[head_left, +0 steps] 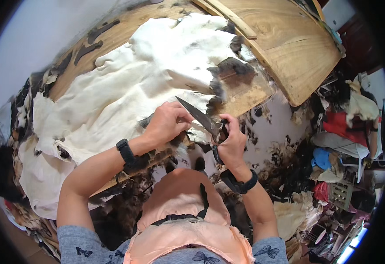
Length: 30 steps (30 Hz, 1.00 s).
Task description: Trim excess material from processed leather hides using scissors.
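A large white hide [157,66] with dark fur along its edges lies skin side up across a wooden table. My left hand [168,121] is closed in a pinch on the near edge of this hide; dark fur shows beneath the fingers. In my right hand [231,143] is a pair of scissors [201,116], its handles gripped by the fingers and thumb. The dark blades point up and to the left, over the hide and close beside my left fingers. Exactly what the left fingertips pinch is partly hidden.
The wooden table [238,99] shows bare at the hide's right. A wooden board [289,48] leans at the upper right. Dark fur scraps [280,154] litter the floor. More hides [289,213], a red cloth [344,127] and a crate [341,193] crowd the right side.
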Tool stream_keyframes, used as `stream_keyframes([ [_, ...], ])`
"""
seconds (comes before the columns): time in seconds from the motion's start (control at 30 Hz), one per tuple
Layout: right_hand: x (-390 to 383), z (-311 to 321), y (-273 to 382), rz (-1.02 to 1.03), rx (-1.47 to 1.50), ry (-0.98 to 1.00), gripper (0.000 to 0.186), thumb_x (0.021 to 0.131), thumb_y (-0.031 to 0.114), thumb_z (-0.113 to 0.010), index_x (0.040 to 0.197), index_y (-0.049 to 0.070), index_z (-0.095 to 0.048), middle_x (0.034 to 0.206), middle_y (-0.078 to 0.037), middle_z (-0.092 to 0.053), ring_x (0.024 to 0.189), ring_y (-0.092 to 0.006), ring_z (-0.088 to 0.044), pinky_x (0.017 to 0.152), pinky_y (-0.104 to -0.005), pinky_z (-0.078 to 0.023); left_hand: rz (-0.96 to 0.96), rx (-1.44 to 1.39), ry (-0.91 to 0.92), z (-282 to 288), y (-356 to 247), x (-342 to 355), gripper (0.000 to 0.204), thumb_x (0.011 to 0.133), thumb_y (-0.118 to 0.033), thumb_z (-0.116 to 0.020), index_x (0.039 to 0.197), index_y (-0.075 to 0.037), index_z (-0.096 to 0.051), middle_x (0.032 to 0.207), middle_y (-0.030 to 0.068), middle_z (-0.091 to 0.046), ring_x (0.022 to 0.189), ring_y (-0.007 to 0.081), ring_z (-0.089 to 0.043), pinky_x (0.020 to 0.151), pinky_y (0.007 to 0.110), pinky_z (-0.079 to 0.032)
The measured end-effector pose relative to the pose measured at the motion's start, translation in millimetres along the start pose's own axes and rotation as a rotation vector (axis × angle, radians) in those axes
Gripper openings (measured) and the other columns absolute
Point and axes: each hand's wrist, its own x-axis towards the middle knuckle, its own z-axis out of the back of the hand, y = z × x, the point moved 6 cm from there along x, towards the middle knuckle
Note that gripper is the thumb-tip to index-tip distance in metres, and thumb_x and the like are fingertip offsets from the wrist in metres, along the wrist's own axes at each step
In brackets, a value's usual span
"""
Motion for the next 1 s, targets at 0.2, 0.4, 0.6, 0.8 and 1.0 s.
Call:
stream_keyframes([
  [0.2,-2.1,5.1,-4.0,0.112,-0.044,-0.111,0.054,0.063,-0.009,-0.062,0.112,0.008,-0.048,0.083,-0.014,-0.06,0.074,-0.0319,-0.062,0.063,-0.0366,-0.047,0.202,-0.202,0.075,-7.6,13.6,5.3,0.01,0.065,-0.009,-0.072,0.075,-0.01,-0.071,0.075,0.0065,-0.06,0.078,0.0221,-0.056,0.071,0.032,-0.046],
  [0.4,-5.1,25.0,5.8,0.156,-0.076,-0.031,0.043,0.068,0.011,-0.073,0.105,0.008,-0.052,0.073,-0.01,-0.058,0.064,-0.028,-0.057,0.058,-0.035,-0.046,0.022,0.013,0.052,-1.5,4.1,5.5,0.012,0.067,-0.01,-0.073,0.079,-0.01,-0.07,0.074,0.0065,-0.059,0.077,0.0231,-0.055,0.069,0.033,-0.045],
  [0.6,-21.7,67.7,-2.7,0.417,-0.624,0.061,0.038,0.07,0.029,-0.07,0.096,0.009,-0.052,0.069,-0.007,-0.048,0.067,-0.0245,-0.051,0.053,-0.0349,-0.041,-0.006,-0.029,0.06,-4.0,6.5,4.6,0.012,0.067,-0.01,-0.073,0.079,-0.01,-0.071,0.073,0.0063,-0.058,0.076,0.0241,-0.055,0.069,0.033,-0.044],
  [0.8,-20.9,65.9,-7.5,0.458,-0.788,0.175,0.043,0.068,0.034,-0.069,0.097,0.008,-0.051,0.071,-0.008,-0.046,0.07,-0.0254,-0.048,0.056,-0.0346,-0.04,-0.007,-0.028,0.079,-4.6,6.8,4.7,0.012,0.07,-0.005,-0.073,0.082,-0.008,-0.069,0.074,0.0025,-0.054,0.066,0.0128,-0.051,0.059,0.026,-0.043],
  [1.0,-20.3,63.3,-14.1,0.484,-0.812,0.212,0.04,0.072,0.035,-0.066,0.096,0.007,-0.052,0.071,-0.009,-0.048,0.069,-0.0255,-0.049,0.056,-0.0356,-0.041,-0.018,-0.018,0.071,-5.7,7.5,3.7,0.013,0.07,-0.004,-0.073,0.082,-0.007,-0.069,0.073,0.0029,-0.053,0.065,0.0125,-0.051,0.058,0.025,-0.043],
])
